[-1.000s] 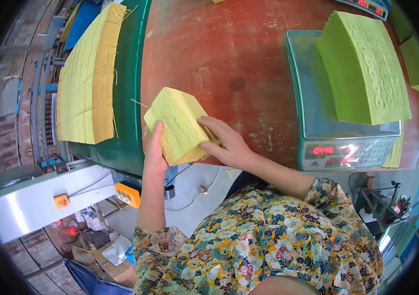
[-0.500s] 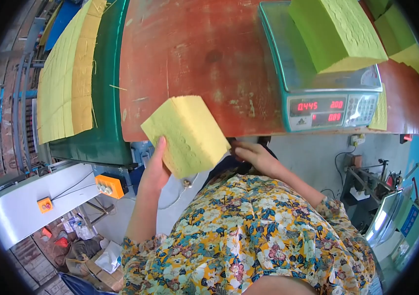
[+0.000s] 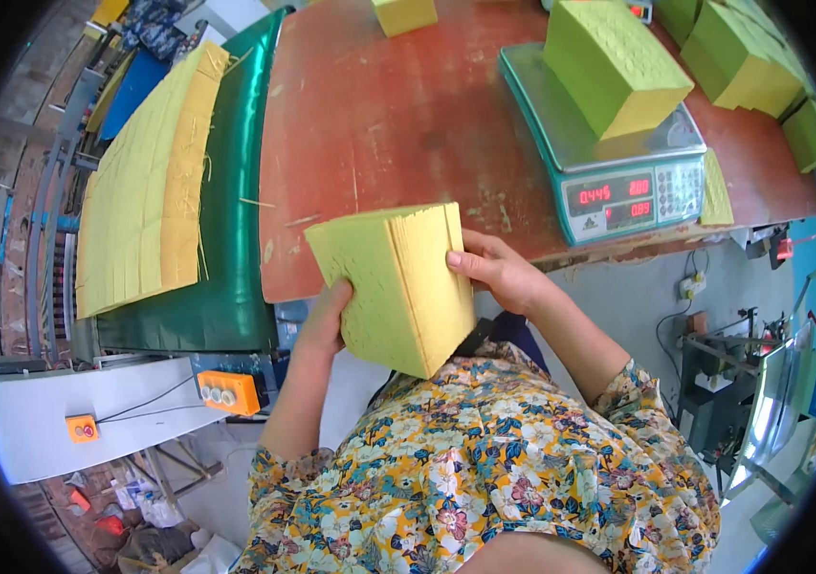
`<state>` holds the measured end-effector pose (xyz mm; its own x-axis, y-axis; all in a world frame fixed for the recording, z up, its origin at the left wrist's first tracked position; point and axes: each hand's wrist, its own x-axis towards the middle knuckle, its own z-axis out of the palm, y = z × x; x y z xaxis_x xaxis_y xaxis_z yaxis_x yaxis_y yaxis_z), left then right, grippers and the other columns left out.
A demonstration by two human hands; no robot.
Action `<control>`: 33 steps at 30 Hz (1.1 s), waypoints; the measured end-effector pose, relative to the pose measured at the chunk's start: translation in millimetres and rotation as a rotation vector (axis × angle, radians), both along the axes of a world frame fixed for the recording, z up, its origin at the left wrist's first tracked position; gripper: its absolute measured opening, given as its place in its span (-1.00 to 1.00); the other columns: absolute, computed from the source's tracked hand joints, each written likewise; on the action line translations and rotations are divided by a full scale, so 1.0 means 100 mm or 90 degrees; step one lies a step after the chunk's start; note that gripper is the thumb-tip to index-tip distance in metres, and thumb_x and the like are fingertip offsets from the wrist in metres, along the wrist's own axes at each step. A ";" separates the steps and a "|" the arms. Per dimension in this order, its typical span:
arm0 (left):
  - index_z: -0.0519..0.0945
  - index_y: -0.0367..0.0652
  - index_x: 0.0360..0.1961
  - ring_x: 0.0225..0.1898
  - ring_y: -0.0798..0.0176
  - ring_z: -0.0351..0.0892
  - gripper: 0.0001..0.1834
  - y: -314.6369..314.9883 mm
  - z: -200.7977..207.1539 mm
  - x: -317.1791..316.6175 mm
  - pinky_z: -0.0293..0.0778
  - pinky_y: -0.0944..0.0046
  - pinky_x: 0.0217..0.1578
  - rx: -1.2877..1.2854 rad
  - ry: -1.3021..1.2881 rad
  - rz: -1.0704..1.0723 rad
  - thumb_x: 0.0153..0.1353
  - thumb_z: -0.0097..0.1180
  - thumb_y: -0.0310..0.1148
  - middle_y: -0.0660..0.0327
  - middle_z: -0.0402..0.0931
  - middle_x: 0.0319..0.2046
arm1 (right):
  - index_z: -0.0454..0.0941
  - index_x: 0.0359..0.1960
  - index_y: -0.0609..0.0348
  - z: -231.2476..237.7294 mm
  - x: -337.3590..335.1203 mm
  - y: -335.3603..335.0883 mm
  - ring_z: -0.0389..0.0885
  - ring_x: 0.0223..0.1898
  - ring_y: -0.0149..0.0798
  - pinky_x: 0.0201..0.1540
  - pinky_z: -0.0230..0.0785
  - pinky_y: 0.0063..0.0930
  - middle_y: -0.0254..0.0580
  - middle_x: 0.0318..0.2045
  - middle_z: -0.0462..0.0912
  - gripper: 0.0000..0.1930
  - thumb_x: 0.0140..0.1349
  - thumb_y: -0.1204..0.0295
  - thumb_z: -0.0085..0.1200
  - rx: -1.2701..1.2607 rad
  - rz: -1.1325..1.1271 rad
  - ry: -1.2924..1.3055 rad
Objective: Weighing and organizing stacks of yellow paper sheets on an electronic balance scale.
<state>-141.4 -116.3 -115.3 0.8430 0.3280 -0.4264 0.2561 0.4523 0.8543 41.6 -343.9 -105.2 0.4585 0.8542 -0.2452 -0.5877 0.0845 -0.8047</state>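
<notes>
A yellow paper block (image 3: 379, 287) is clasped by the left hand (image 3: 324, 325) and right hand (image 3: 506, 273), both closed on it. A second block (image 3: 623, 67) is already set on the scale (image 3: 609, 203); this one is not.

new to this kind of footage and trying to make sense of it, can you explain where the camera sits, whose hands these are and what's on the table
There is no robot here, just a person working bare-handed. The view comes from a wide fisheye camera on that person's head, looking down, so edges bend and the rim goes dark. The flowered top is the wearer's own.

The left hand and right hand hold a yellow stack between them, its layered edge showing.

On the red table, a digital scale carries a yellow-green block, with more blocks to its right. At the left, a row of yellow pieces lies on a green surface.
</notes>
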 end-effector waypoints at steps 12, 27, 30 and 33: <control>0.01 -0.06 0.52 0.24 0.27 0.40 -0.21 0.45 0.00 0.82 0.34 0.22 0.22 0.327 -0.238 0.051 0.34 0.08 -0.49 0.14 0.39 0.27 | 0.17 0.42 0.14 -0.18 0.36 0.42 0.42 0.24 -0.21 0.30 0.25 -0.28 -0.09 0.21 0.44 -0.28 0.24 0.50 0.21 -0.013 -0.054 -0.459; -0.14 -0.22 0.52 0.44 0.19 0.02 -0.19 -0.20 0.00 1.18 -0.03 0.17 0.41 0.106 -0.262 0.145 0.45 -0.10 -0.08 0.09 0.02 0.44 | 0.16 0.42 0.27 -0.39 0.54 0.80 0.21 0.39 -0.20 0.42 0.00 -0.31 -0.10 0.38 0.28 -0.37 0.51 0.06 -0.30 0.073 -0.238 -0.245; -0.23 -0.27 0.51 0.47 0.17 -0.05 -0.14 -0.28 0.14 1.30 -0.05 0.16 0.42 0.213 -0.326 0.141 0.43 -0.10 -0.07 0.02 -0.10 0.48 | 0.16 0.42 0.30 -0.45 0.53 0.80 0.12 0.44 -0.22 0.46 -0.11 -0.34 -0.10 0.40 0.24 -0.38 0.54 0.07 -0.40 0.072 -0.256 -0.218; -0.23 -0.26 0.52 0.47 0.16 -0.04 -0.15 -0.26 0.15 1.31 -0.06 0.15 0.42 0.181 -0.310 0.138 0.44 -0.11 -0.11 0.05 -0.08 0.48 | 0.16 0.41 0.31 -0.43 0.53 0.83 0.12 0.44 -0.22 0.47 -0.11 -0.33 -0.10 0.40 0.25 -0.39 0.54 0.09 -0.41 0.069 -0.254 -0.267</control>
